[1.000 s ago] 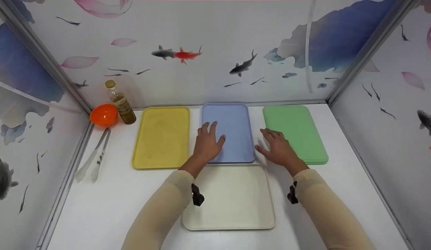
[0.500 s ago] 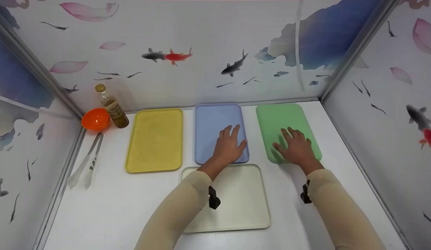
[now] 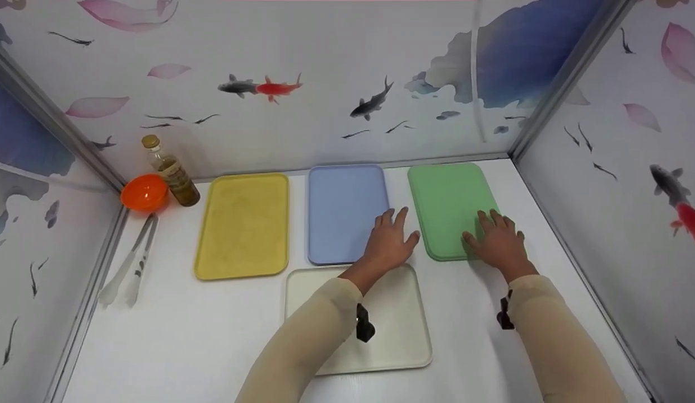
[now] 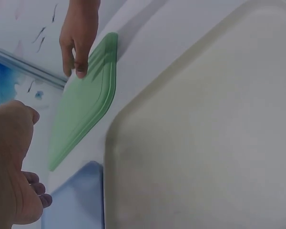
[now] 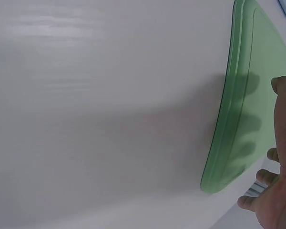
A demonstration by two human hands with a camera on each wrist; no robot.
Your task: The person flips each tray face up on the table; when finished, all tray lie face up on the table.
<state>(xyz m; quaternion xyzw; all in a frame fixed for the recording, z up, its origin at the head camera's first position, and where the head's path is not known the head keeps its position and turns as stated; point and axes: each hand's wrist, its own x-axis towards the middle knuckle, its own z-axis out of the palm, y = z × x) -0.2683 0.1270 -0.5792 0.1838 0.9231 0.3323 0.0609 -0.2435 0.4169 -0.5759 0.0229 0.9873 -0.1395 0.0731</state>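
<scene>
In the head view my right hand (image 3: 499,243) hovers over the near right corner of the green tray (image 3: 451,207), fingers spread. The right wrist view shows the hand's shadow falling on that tray's surface. Between the blue tray (image 3: 347,212) and the green one, my left hand (image 3: 389,240) reaches forward with fingers apart, holding nothing. Below it lies the cream tray (image 3: 392,336), partly covered by the left forearm. From the left wrist, the green tray appears to have a doubled rim, like stacked trays.
A yellow tray (image 3: 243,226) lies left of the blue one. At the far left are an orange bowl (image 3: 144,193), an oil bottle (image 3: 179,182) and a pair of tongs (image 3: 130,260). Printed walls (image 3: 302,129) enclose the white table on the back and sides.
Both hands have moved right: the left from over the blue tray to its right edge, the right from the green tray's left edge to its near right corner. The head view has shifted slightly.
</scene>
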